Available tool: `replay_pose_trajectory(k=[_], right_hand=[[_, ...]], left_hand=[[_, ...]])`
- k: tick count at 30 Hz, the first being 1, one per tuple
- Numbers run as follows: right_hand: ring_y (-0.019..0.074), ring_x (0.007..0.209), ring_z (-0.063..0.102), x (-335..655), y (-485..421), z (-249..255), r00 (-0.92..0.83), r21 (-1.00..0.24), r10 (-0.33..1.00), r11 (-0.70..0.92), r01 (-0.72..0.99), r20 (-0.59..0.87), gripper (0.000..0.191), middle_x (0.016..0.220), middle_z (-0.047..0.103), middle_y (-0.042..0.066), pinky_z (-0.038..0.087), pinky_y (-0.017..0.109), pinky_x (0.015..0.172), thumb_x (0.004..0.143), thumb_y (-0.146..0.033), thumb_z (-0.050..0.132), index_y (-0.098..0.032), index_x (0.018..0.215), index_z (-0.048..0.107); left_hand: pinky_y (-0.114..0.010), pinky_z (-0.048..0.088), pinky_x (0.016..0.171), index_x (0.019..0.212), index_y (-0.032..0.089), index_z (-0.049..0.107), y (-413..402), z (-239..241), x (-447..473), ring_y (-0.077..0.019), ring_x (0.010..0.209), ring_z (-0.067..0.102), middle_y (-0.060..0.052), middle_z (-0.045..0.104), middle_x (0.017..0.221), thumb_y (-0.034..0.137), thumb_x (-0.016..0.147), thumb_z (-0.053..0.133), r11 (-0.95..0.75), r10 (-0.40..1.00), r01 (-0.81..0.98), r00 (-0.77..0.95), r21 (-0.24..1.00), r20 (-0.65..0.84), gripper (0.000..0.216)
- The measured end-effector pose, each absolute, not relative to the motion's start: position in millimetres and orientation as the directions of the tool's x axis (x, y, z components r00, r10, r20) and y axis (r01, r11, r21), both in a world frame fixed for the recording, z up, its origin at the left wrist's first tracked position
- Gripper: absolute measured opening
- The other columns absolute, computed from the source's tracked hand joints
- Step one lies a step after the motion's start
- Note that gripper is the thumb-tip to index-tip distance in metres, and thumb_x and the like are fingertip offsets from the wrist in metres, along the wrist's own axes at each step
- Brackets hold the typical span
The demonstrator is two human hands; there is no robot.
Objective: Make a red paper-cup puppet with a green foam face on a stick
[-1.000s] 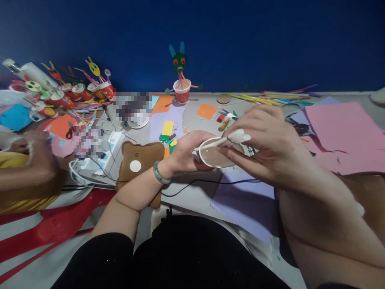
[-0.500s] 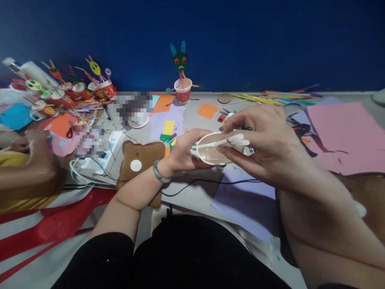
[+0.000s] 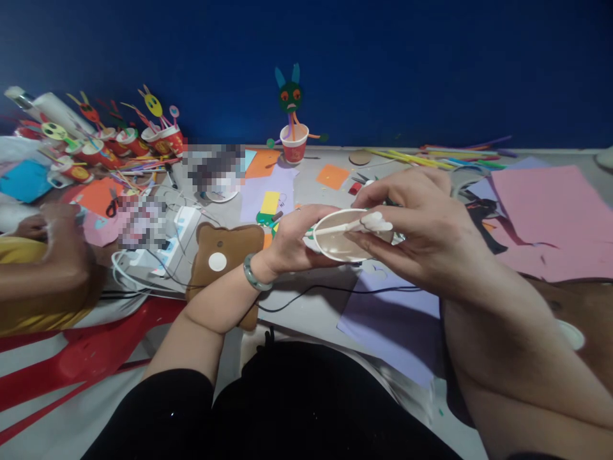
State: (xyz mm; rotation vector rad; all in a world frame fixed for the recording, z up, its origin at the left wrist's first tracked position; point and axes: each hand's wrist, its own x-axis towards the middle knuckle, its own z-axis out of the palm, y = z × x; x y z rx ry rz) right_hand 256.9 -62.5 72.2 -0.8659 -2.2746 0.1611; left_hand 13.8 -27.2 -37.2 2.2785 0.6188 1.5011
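My left hand (image 3: pixel 292 241) wraps its fingers round a white paper cup (image 3: pixel 335 241), tipped so its open mouth faces me. My right hand (image 3: pixel 421 223) is closed on a thin white stick (image 3: pixel 352 225) with a wad of white material at its end, and holds it across the cup's rim. A green bangle sits on my left wrist. Both hands hover above a lilac paper sheet (image 3: pixel 393 322) on the grey table (image 3: pixel 306 306).
A finished cup puppet (image 3: pixel 292 124) stands at the back by the blue wall. More cup puppets (image 3: pixel 119 137) crowd the back left. A brown bear-shaped pad (image 3: pixel 221 255), a power strip (image 3: pixel 163 246), pink paper (image 3: pixel 550 217) and straws (image 3: pixel 431 156) lie around. Another person's arm (image 3: pixel 43 268) rests at left.
The cup has tipped slightly and the stick has shifted a little left and down across its rim. The camera view moved a touch.
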Motion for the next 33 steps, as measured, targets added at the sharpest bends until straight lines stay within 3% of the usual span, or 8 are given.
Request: replay_pose_trajectory(k=[6,13,18,25,33], right_hand=[[0.0333,0.107,0.077,259.2,-59.3,69.3,-0.552,-0.338,0.599,0.794,0.506,0.581,0.012,0.115,0.084,0.006,0.053,0.057,0.106,0.109,-0.024,0.077,-0.034,0.102,0.08],[0.0313,0.108,0.078,260.6,-60.8,74.4,-0.61,-0.328,0.564,0.824,0.462,0.557,0.014,0.12,0.085,0.009,0.056,0.057,0.108,0.113,-0.021,0.07,-0.029,0.108,0.08],[0.0333,0.112,0.079,260.7,-62.4,74.9,-0.587,-0.361,0.595,0.802,0.476,0.548,0.016,0.121,0.085,0.006,0.056,0.056,0.111,0.108,-0.018,0.076,-0.033,0.107,0.081],[0.029,0.098,0.08,256.7,-61.4,71.0,-0.549,-0.458,0.646,0.763,0.455,0.531,0.014,0.111,0.083,0.008,0.06,0.043,0.085,0.111,-0.024,0.074,-0.028,0.097,0.077],[0.0278,0.098,0.081,256.2,-64.7,70.0,-0.512,-0.503,0.679,0.734,0.456,0.527,0.017,0.112,0.084,0.009,0.061,0.041,0.083,0.113,-0.026,0.072,-0.028,0.097,0.077]], left_hand=[[-0.05,0.074,0.102,0.138,0.025,0.08,-24.5,-42.1,10.2,-0.0318,0.114,0.089,-0.014,0.09,0.126,0.086,0.08,0.099,-0.764,0.644,0.302,0.412,0.57,0.644,0.086],[-0.042,0.073,0.097,0.14,0.024,0.078,-20.7,-43.5,13.7,-0.0269,0.107,0.09,-0.011,0.092,0.123,0.074,0.087,0.101,-0.862,0.501,0.127,0.347,0.49,0.793,0.076],[-0.04,0.072,0.093,0.142,0.025,0.079,-21.5,-39.1,15.5,-0.0258,0.105,0.09,-0.011,0.092,0.123,0.071,0.09,0.1,-0.894,0.448,0.139,0.33,0.426,0.831,0.073],[-0.039,0.072,0.095,0.142,0.025,0.082,-20.9,-37.2,13.9,-0.0256,0.107,0.09,-0.011,0.092,0.122,0.071,0.09,0.1,-0.893,0.449,0.146,0.36,0.426,0.817,0.071],[-0.041,0.072,0.096,0.139,0.026,0.084,-22.9,-36.5,13.5,-0.0262,0.108,0.089,-0.011,0.091,0.122,0.077,0.088,0.099,-0.859,0.51,0.156,0.352,0.487,0.785,0.073]])
